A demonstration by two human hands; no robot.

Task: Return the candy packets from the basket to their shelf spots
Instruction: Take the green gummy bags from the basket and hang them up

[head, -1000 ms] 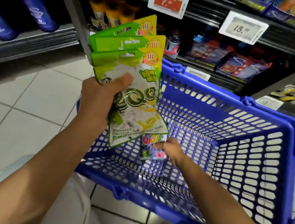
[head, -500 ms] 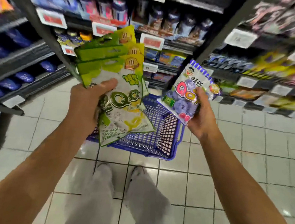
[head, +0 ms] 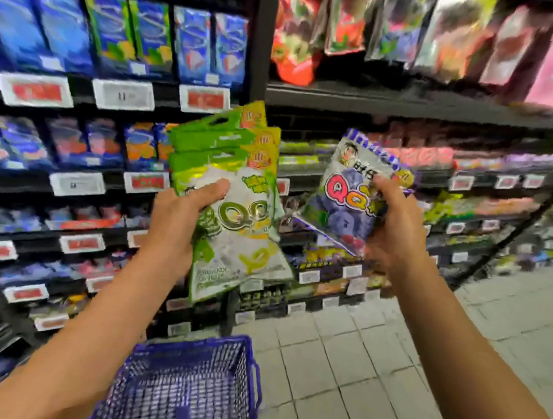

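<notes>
A person stood in a shop aisle, both bare forearms raised in front of dark shelving. The left hand [head: 177, 218] held a fanned stack of three green candy packets [head: 234, 204], its grip closed around them with the thumb pressed across the front of the nearest packet. These packets were green and white with large "QQ" lettering and yellow corner badges, and they stood roughly upright, tilted slightly to the right. The right hand [head: 391, 229] grasped a single purple candy packet [head: 345, 196], fingers curled over its right edge and thumb on its front; this packet showed red "QQ" letters and dark berries, and leaned to the left. The two sets of packets were near each other but apart. Below the hands, on the pale tiled floor [head: 370, 375], sat a blue plastic basket [head: 252, 348] with a latticed wall; no packets were visible inside it. Behind the hands, the shelves [head: 383, 102] carried blurred rows of goods: blue boxes [head: 116, 32] on the left with price tags [head: 122, 94] beneath, and hanging bags in red, pink and purple at upper right. Lower shelves on the right held more small packets, too blurred to identify.
</notes>
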